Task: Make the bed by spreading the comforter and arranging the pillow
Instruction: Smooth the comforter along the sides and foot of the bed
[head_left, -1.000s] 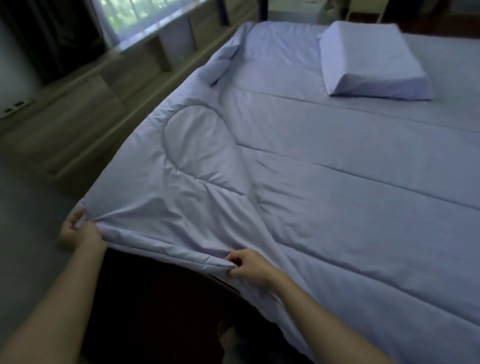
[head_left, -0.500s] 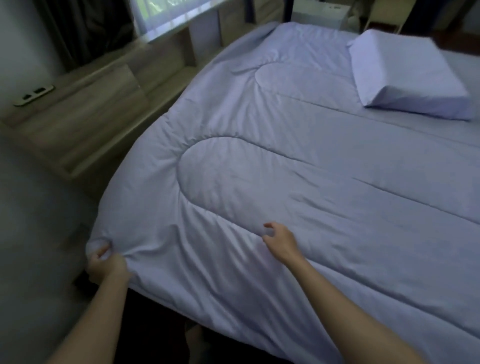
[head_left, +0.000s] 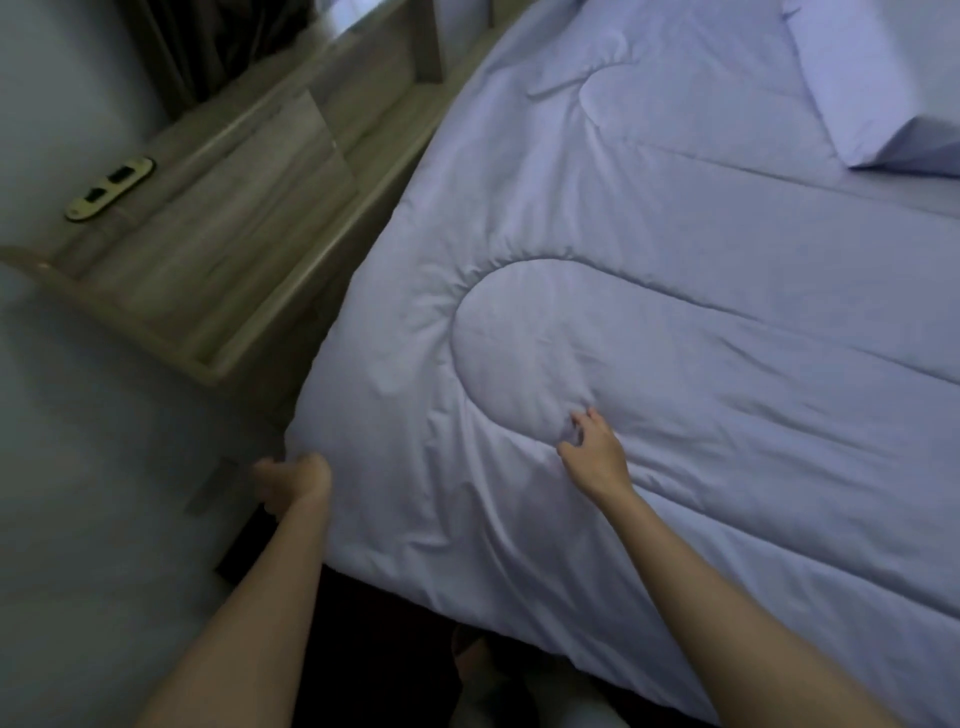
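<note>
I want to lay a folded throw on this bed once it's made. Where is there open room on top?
The widest free patch is the comforter between the pillow and the right hand. The near corner is taken: the left hand grips it, and the right hand presses beside it. The pillow fills the head end.

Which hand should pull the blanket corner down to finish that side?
Probably the left hand. It is closed on the corner of the pale lilac quilted comforter, at the bed's edge. The right hand lies open on top, further in, with its fingers pressing the fabric.
</note>
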